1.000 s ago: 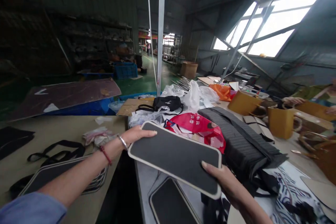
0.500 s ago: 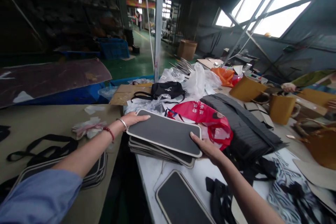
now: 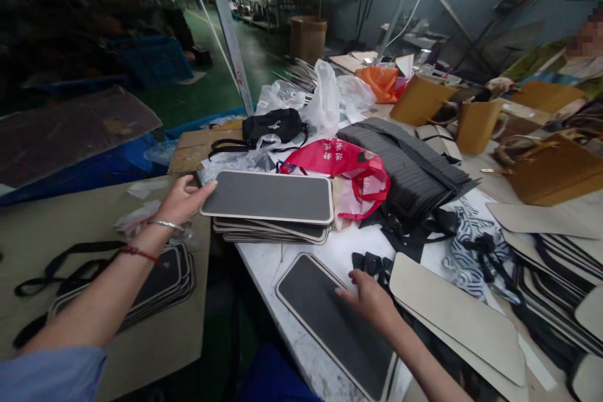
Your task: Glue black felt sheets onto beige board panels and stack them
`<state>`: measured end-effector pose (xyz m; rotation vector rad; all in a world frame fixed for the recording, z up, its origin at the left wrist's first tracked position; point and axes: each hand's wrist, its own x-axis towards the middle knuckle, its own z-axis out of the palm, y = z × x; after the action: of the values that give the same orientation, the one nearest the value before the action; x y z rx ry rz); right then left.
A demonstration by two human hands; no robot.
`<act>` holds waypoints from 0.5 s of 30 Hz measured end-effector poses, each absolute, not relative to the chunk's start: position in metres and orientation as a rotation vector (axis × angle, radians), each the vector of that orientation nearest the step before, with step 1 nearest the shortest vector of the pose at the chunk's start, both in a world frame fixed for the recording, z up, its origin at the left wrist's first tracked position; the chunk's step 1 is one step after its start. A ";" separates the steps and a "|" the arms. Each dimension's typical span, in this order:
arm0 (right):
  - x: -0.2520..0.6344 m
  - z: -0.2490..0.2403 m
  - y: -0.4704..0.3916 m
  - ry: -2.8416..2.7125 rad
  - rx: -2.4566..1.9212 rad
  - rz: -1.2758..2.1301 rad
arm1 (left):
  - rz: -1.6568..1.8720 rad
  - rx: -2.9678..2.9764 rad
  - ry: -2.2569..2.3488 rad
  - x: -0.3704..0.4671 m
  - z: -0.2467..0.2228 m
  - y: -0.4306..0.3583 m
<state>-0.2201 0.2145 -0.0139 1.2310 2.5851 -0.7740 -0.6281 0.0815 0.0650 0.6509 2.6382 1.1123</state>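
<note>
A stack of dark grey rounded rectangular panels with pale edges (image 3: 268, 196) lies on the white table. My left hand (image 3: 184, 202) is at the stack's left end, thumb by the top panel's corner, fingers apart and grasping nothing. Over the upper right edge of a second, slanted pile of the same panels (image 3: 325, 320) is my right hand (image 3: 372, 303), its fingers spread; whether the fingertips touch the panel I cannot tell. To the right of that hand lie beige panels (image 3: 452, 308).
A red printed bag (image 3: 362, 169) and a strapped dark bundle (image 3: 405, 166) lie behind the stack, beside a black pouch (image 3: 274, 127). More dark panels (image 3: 164, 282) rest on the left table. Ochre bags (image 3: 560, 166) stand at right, near another person (image 3: 541, 69).
Both hands have let go of the top panel, which now lies squared on the stack. My right hand has moved down to the slanted pile; the view has tilted down and turned right.
</note>
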 end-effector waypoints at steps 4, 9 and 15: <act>-0.205 -0.048 0.183 2.655 1.231 -0.311 | 1.111 1.143 3.037 -0.585 0.067 0.056; -0.202 -0.064 0.186 2.732 1.274 -0.211 | 0.766 1.939 2.886 -0.531 0.054 0.059; -0.192 -0.067 0.182 2.572 1.280 -0.728 | 0.446 2.281 2.628 -0.506 0.043 0.090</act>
<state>-0.1925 0.1819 -0.0666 1.2804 2.5723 -0.7283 -0.5059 0.0903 0.0432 2.2806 2.6277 0.4460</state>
